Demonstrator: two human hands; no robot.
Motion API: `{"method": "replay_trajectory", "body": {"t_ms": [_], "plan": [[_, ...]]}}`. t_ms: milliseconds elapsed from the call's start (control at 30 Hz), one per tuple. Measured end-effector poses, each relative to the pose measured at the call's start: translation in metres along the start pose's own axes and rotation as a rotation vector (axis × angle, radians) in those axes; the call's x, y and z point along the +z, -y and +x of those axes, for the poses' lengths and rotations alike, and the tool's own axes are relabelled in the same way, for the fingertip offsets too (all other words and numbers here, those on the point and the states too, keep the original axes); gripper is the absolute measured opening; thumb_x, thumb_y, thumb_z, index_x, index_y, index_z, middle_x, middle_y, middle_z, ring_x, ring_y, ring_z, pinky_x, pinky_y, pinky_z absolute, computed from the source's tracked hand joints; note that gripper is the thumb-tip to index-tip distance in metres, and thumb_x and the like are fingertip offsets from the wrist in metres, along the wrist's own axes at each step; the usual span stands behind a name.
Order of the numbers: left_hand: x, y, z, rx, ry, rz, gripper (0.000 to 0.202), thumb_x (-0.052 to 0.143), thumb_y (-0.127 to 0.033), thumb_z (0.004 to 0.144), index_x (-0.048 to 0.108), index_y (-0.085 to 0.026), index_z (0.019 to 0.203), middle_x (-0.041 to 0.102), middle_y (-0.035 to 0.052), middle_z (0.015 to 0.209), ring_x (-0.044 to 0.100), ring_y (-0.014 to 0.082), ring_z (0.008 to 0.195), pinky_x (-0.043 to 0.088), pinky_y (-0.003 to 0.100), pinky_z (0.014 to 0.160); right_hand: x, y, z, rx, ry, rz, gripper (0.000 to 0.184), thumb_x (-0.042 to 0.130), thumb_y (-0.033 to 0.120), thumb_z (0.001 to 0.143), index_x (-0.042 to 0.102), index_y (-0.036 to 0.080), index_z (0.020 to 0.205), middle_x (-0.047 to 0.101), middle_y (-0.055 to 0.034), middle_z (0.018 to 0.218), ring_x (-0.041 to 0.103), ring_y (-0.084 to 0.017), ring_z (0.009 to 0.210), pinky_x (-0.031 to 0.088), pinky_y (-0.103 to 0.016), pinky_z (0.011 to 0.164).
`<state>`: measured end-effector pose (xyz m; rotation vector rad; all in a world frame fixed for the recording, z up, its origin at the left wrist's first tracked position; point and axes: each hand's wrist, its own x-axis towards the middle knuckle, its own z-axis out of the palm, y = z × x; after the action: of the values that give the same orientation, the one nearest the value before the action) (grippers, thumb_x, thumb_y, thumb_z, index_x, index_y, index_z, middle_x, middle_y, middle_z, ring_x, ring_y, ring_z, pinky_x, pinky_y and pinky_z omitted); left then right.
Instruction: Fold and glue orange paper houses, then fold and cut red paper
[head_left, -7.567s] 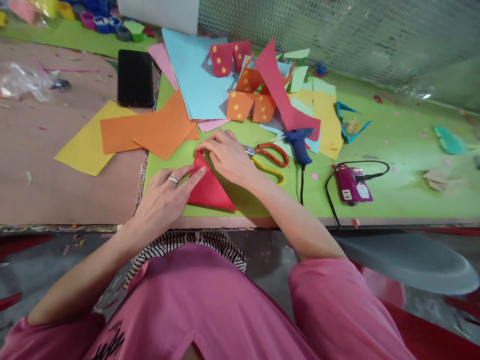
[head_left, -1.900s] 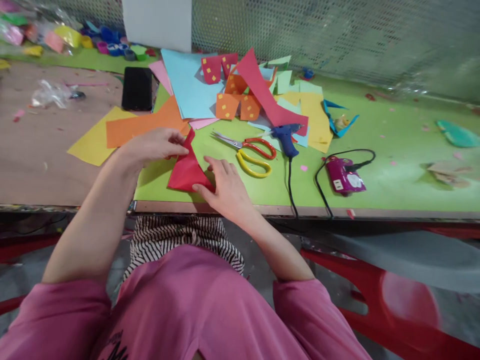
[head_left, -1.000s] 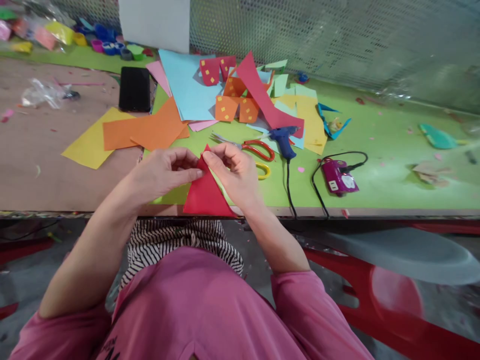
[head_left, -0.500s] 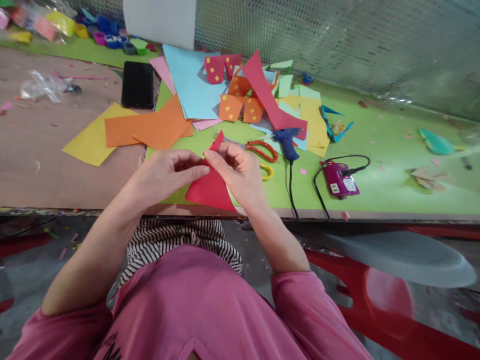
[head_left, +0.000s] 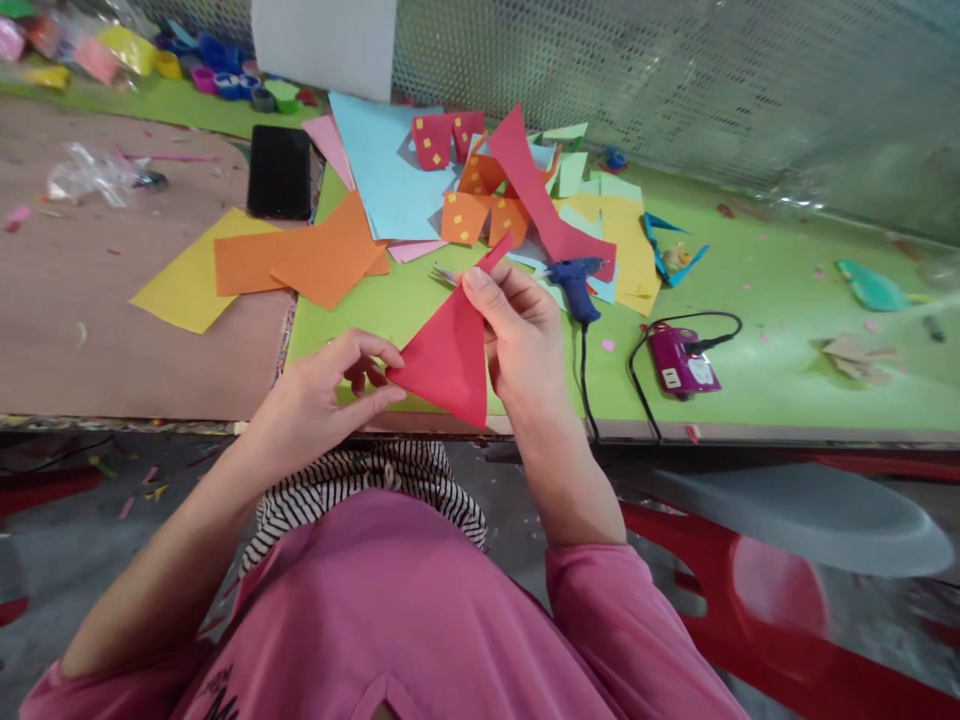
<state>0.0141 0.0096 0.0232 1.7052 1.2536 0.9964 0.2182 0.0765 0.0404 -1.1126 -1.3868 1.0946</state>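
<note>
A folded red paper triangle [head_left: 448, 355] is held up over the table's front edge. My right hand [head_left: 521, 340] grips its upper right side, thumb on the front, with a narrow red tip sticking out above the fingers. My left hand [head_left: 330, 392] pinches the triangle's lower left corner between thumb and fingertips. Both hands are closed on the paper.
Behind my hands lie a blue glue gun [head_left: 574, 285], a purple plug box [head_left: 681, 362] with a black cord, orange sheets [head_left: 315, 255], a yellow sheet [head_left: 187, 280], a light blue sheet [head_left: 386, 170], red and orange cut pieces [head_left: 480, 190] and a black phone [head_left: 279, 170]. A green mat [head_left: 787, 290] covers the table's right part.
The red triangle has been lifted off the table and tilted up toward me. My right hand moved up along its right side; my left hand slid to its lower left corner.
</note>
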Motion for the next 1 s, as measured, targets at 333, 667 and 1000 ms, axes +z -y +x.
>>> {"method": "replay_trajectory", "body": {"t_ms": [333, 667, 1000], "plan": [[-0.005, -0.013, -0.002, 0.027, -0.025, 0.057, 0.018, 0.072, -0.040, 0.088, 0.068, -0.023, 0.090, 0.075, 0.0014, 0.093, 0.062, 0.0119, 0.069, 0.053, 0.027, 0.069, 0.003, 0.006, -0.001, 0.032, -0.038, 0.068, 0.034, 0.073, 0.058, 0.088, 0.062, 0.026, 0.083, 0.069, -0.0008, 0.094, 0.065, -0.018, 0.088, 0.057, -0.033, 0.072], [-0.010, -0.012, -0.003, -0.020, 0.060, 0.136, 0.021, 0.070, -0.042, 0.087, 0.066, -0.023, 0.079, 0.075, 0.0001, 0.087, 0.060, 0.0116, 0.065, 0.049, 0.027, 0.064, 0.003, 0.010, -0.009, 0.035, -0.006, 0.027, 0.038, 0.075, 0.061, 0.087, 0.060, 0.027, 0.079, 0.063, 0.0012, 0.081, 0.062, -0.017, 0.078, 0.056, -0.034, 0.067], [0.005, -0.005, -0.006, -0.210, -0.074, -0.279, 0.030, 0.076, -0.035, 0.082, 0.059, -0.024, 0.103, 0.070, -0.0011, 0.084, 0.072, 0.0163, 0.082, 0.059, 0.028, 0.073, 0.004, 0.007, -0.007, 0.007, -0.025, 0.012, 0.043, 0.075, 0.065, 0.085, 0.058, 0.027, 0.076, 0.057, 0.0017, 0.077, 0.054, -0.015, 0.073, 0.053, -0.033, 0.067]]}}
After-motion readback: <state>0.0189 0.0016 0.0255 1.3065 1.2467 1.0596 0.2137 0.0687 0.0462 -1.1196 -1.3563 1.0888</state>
